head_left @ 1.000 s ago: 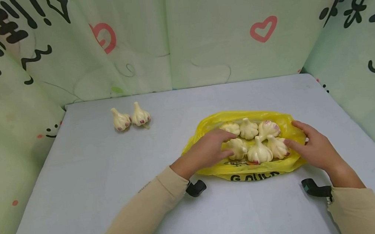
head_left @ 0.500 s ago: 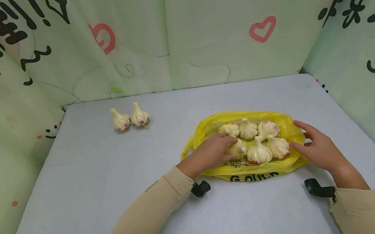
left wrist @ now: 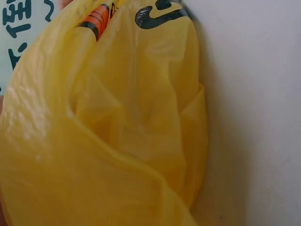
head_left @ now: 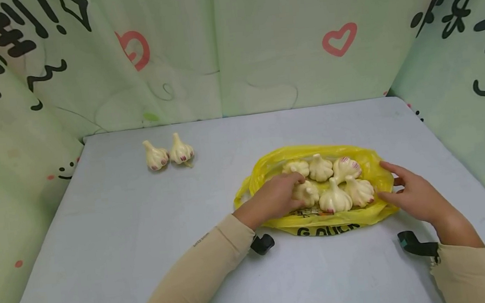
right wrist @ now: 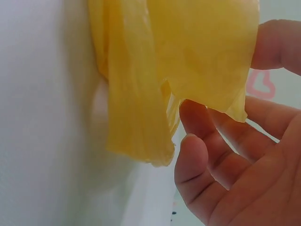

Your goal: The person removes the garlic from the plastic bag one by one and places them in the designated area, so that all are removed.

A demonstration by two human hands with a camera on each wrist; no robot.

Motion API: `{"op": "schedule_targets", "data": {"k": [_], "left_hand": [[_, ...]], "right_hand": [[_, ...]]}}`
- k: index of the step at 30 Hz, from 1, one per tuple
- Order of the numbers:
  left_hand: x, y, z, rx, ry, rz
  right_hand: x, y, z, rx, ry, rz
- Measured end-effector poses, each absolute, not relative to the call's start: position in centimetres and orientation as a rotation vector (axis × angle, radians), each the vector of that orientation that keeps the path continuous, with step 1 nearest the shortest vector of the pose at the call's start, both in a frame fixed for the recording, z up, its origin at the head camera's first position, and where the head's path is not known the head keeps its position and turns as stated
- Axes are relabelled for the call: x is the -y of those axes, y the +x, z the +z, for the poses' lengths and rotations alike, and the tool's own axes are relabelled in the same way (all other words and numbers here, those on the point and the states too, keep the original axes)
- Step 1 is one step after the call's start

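Observation:
An opened yellow plastic bag (head_left: 282,155) lies on the table with several garlic bulbs (head_left: 335,198) in two rows inside its mouth. My left hand (head_left: 274,197) reaches over the bag's left side and grips the front-left garlic bulb (head_left: 309,194) between fingers and thumb. That grip is hidden behind the bag's yellow wall (left wrist: 108,132) in the left wrist view. At the right end, my right hand (head_left: 420,198) rests relaxed fingers against the bag's edge. Its thumb (right wrist: 192,157) stands apart from the fingers in the right wrist view, beside the hanging plastic (right wrist: 141,94).
Two more garlic bulbs (head_left: 156,155) stand side by side at the back left of the white table (head_left: 125,243). A pale green printed curtain (head_left: 267,43) closes off the back and both sides. Black wrist cameras (head_left: 262,244) sit under each forearm.
My left hand has moved slightly right and closed in on the front-left garlic bulb. My right hand has drawn a little outward, its thumb moving off the garlic to the bag's edge.

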State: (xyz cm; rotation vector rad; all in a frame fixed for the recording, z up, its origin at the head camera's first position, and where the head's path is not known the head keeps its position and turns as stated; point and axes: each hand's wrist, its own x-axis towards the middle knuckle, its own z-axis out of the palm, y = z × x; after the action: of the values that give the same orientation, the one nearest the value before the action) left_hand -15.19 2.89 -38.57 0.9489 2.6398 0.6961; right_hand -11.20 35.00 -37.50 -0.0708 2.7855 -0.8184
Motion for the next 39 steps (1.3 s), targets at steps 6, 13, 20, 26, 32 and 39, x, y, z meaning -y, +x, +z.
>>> {"op": "schedule_targets", "data": {"k": [6,13,20,26,32,39], "left_hand": [[-2.8,-15.3,-38.7,-2.603,0.924,0.771],[-2.9,-15.4,-38.7,-2.557,0.898,0.801],[-2.9,-15.4,-38.6,-2.553,0.89,0.789],[-2.7,-15.4,-37.9,-2.534,0.872,0.824],[-2.3,-15.5,-37.3,-2.49,0.876,0.942],[-1.6,-15.3,-36.7,-2.422,0.84,1.096]], "right_hand": [[-35.0,-11.1,-37.6,-2.751,-0.053,-0.846],[-35.1,-11.2,-37.8,-2.749,-0.07,-0.861],[-35.2,-11.2,-38.1,-2.76,-0.078,-0.858],[-35.2,-11.2,-38.1,-2.764,-0.064,-0.852],[-35.3,-11.2,-38.1,-2.769,-0.065,-0.845],[-35.2,-11.2,-38.1,-2.768,-0.051,-0.834]]}}
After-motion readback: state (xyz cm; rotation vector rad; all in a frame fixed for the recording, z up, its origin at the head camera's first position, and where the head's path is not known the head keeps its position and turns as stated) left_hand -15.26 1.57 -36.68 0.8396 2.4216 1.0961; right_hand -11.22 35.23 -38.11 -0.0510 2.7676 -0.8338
